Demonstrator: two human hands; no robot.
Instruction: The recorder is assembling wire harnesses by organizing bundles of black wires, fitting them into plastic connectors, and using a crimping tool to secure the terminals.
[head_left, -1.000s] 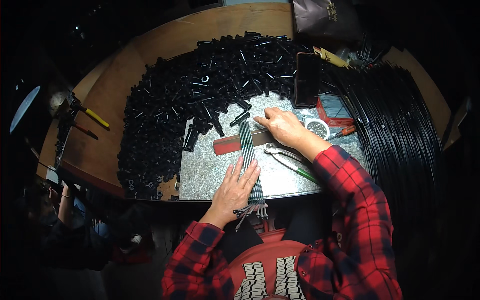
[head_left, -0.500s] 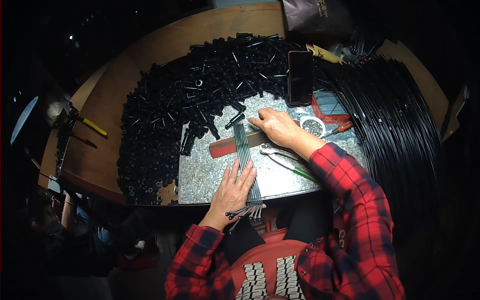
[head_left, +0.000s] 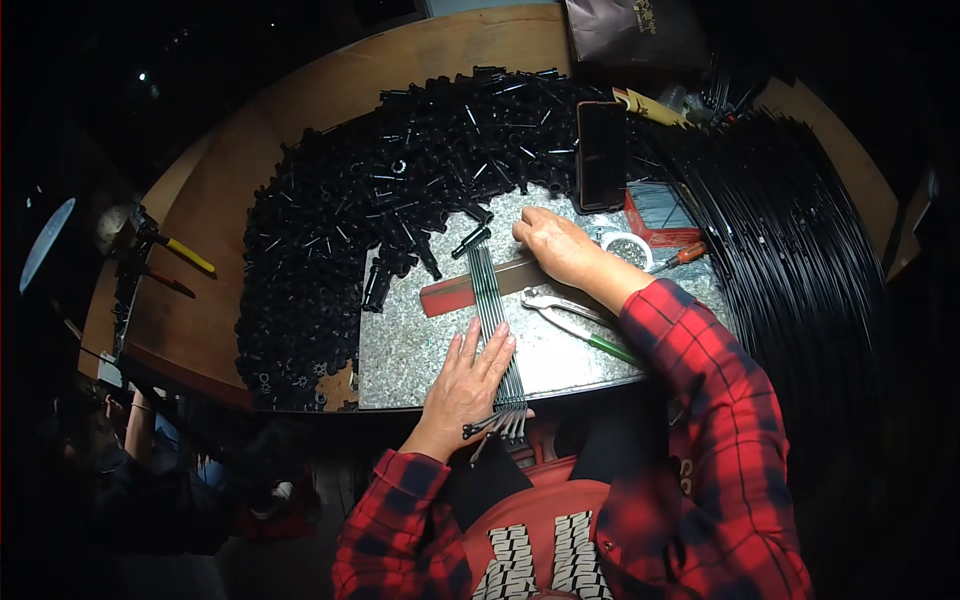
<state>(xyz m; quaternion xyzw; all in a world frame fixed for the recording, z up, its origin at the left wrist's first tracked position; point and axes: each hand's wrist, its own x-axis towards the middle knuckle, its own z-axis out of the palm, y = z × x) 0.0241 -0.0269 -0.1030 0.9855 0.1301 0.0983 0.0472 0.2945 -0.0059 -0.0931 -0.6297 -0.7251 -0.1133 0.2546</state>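
Several thin dark cables [head_left: 486, 285] lie side by side on the speckled stone slab [head_left: 400, 340], crossing a red and brown bar [head_left: 447, 296]. Across them my left hand [head_left: 466, 385] rests with its fingers spread. Their near ends, with small knobs, stick out past the slab's front edge. A black tubular fitting [head_left: 470, 241] sits at the far end of the row. To the right of that end, my right hand [head_left: 558, 246] is above the slab with its fingers curled together. Whatever is in those fingers is too small or hidden. Green-handled pliers [head_left: 575, 322] lie just below that hand.
A large heap of black fittings [head_left: 340, 200] curves around the slab. A phone [head_left: 601, 155] stands at the back. A white round dish [head_left: 627, 252], a red box [head_left: 660, 215] and a screwdriver [head_left: 686, 254] lie at right, beside a thick bundle of black cables [head_left: 790, 230].
My right hand has drawn back slightly to the right, and its outstretched forefinger has curled in. The left hand stays spread on the cables.
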